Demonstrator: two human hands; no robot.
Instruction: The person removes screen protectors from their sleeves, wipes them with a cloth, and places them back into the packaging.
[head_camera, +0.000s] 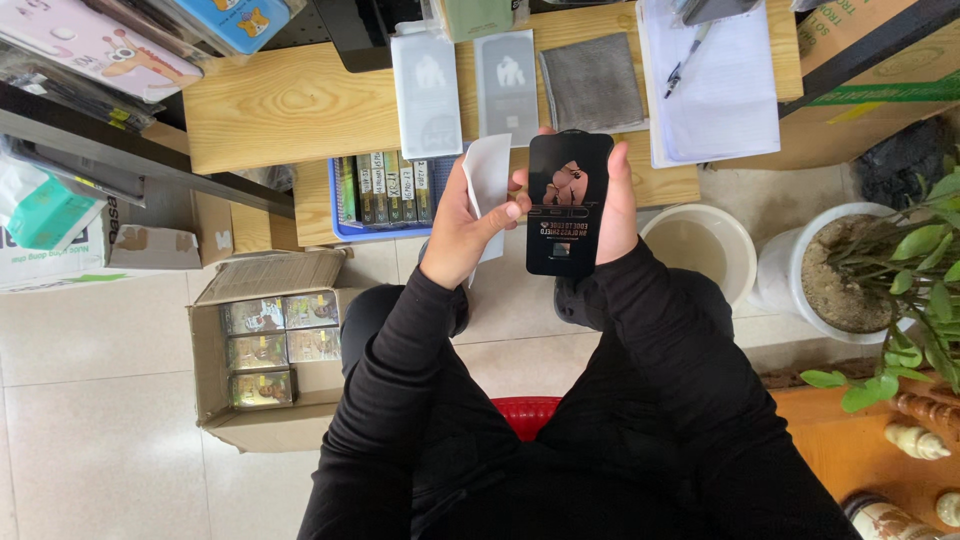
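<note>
The right hand (618, 205) grips the black packet (568, 205) above the tabletop's (290, 105) near edge; the left hand (465, 225) pinches a white sleeve (488, 180), best drawn out slowly and straight

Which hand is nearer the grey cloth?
Right. The right hand holds the black package just below the grey cloth; the left hand sits further left, holding a white sheet.

On the far surface (290, 105), two flat packs (426, 92) lie left of a folded cloth (592, 82); a notepad (715, 85) lies right of the cloth. Under the surface's near edge sits a tray of boxes (385, 190). On the floor, an open carton (265, 345) stands left, and a bucket (700, 245) and plant pot (830, 270) stand right.
</note>
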